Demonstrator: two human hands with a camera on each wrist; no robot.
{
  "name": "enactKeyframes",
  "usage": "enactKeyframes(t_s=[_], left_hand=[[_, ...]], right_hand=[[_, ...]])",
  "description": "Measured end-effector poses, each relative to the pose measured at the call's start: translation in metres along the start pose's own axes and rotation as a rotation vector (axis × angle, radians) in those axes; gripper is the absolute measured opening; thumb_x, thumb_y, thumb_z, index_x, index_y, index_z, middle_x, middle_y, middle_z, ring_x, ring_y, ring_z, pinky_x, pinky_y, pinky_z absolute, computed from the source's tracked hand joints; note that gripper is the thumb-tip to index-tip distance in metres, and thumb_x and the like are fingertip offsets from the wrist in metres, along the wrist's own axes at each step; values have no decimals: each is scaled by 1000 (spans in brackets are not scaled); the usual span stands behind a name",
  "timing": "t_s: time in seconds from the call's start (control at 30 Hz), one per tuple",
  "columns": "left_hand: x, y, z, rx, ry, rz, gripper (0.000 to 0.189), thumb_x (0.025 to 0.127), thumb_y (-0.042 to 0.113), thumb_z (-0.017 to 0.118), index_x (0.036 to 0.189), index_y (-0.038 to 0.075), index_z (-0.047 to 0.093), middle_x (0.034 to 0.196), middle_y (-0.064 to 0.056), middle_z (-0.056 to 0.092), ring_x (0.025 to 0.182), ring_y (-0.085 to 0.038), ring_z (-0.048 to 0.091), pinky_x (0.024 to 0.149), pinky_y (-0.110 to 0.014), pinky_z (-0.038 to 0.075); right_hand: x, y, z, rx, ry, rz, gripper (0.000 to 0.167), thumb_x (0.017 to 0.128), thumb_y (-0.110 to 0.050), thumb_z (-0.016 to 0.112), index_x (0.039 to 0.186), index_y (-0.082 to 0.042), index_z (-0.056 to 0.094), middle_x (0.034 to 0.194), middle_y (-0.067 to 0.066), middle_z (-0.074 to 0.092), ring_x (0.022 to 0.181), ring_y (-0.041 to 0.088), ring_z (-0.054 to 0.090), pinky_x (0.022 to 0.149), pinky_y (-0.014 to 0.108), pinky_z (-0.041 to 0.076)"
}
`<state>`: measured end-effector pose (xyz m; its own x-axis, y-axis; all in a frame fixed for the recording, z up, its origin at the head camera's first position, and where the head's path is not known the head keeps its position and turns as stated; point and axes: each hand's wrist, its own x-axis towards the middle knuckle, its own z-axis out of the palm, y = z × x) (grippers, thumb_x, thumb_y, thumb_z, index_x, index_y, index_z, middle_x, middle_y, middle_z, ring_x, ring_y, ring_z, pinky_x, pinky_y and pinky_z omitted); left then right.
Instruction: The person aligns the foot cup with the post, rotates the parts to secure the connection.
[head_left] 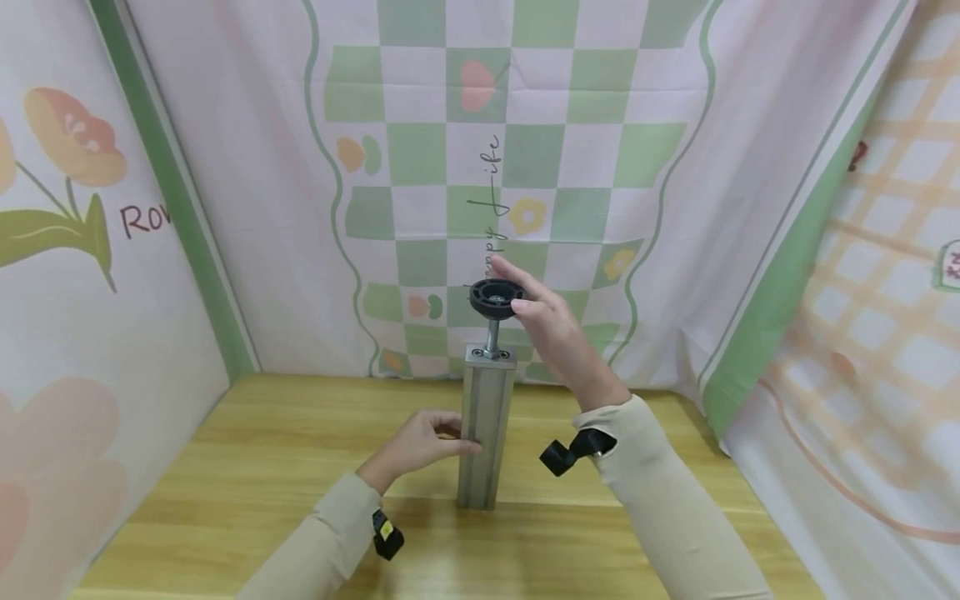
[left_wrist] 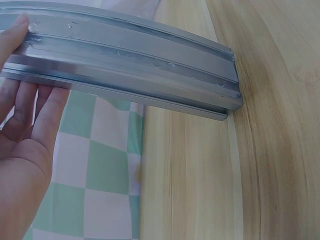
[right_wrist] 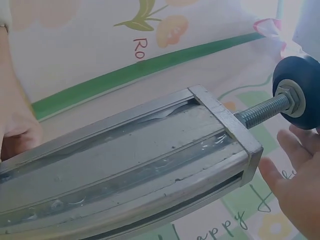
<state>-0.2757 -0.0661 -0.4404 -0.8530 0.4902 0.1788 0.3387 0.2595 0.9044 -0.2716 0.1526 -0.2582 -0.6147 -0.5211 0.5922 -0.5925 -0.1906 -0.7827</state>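
A silver aluminium profile (head_left: 486, 425) stands upright on the wooden table, its bottom end on the tabletop. Out of its end plate (head_left: 489, 356) rises a threaded rod (right_wrist: 265, 111), topped by a round black levelling foot (head_left: 497, 300). My left hand (head_left: 416, 443) holds the profile around its middle, thumb on the near face and fingers at the side and behind. Up at the foot, my right hand (head_left: 553, 329) touches the rim from the right with fairly straight fingers. In the right wrist view, its thumb and fingers are spread beside the foot.
The wooden table (head_left: 300, 442) lies under the profile. A checkered curtain (head_left: 420, 154) hangs behind it, with printed cloths on the left (head_left: 67, 317) and right (head_left: 862, 367). Black wrist cameras sit on both sleeves.
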Motion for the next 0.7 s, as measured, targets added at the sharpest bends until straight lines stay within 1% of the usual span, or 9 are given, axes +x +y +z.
enactKeyframes(t_s=[0.13,0.23,0.37,0.5,0.57,0.7], left_hand=[[1,-2,0,-6,2,-3,18,87,35,80,92,19,75,94,2,71,92,-19,67,80,-38,55],[0,-1,0,-9,0,-7,18,87,35,80,92,18,75,94,2,71,92,-19,66,80,-39,55],[-1,3,0,-7,-2,-8,18,88,36,80,92,19,75,95,3,71,93,-19,66,80,-39,54],[-1,3,0,-2,1,-6,17,88,36,80,93,20,75,94,3,72,93,-19,66,80,-38,54],[-1,2,0,0,2,-6,17,88,36,80,93,20,75,94,3,72,93,-19,66,81,-38,54],[-1,1,1,-2,4,-5,18,87,36,80,94,20,76,95,3,72,93,-19,66,81,-39,54]], right_hand=[[0,1,0,46,15,-7,58,99,-15,43,154,0,34,158,17,33,145,26,32,120,39,20],[-1,2,0,55,42,11,55,99,-15,47,152,-2,39,155,16,39,141,28,37,118,38,24],[-2,1,1,-6,75,62,51,100,-21,51,150,-9,45,151,12,43,137,28,43,116,42,27],[-3,0,3,-73,92,105,51,100,-26,53,149,-14,46,146,11,48,129,28,49,112,44,33],[-2,1,4,-88,96,115,52,100,-27,54,149,-15,46,144,11,49,129,27,50,110,44,34],[-2,0,5,-84,102,117,52,99,-26,55,149,-15,45,144,9,49,128,26,50,109,42,36]])
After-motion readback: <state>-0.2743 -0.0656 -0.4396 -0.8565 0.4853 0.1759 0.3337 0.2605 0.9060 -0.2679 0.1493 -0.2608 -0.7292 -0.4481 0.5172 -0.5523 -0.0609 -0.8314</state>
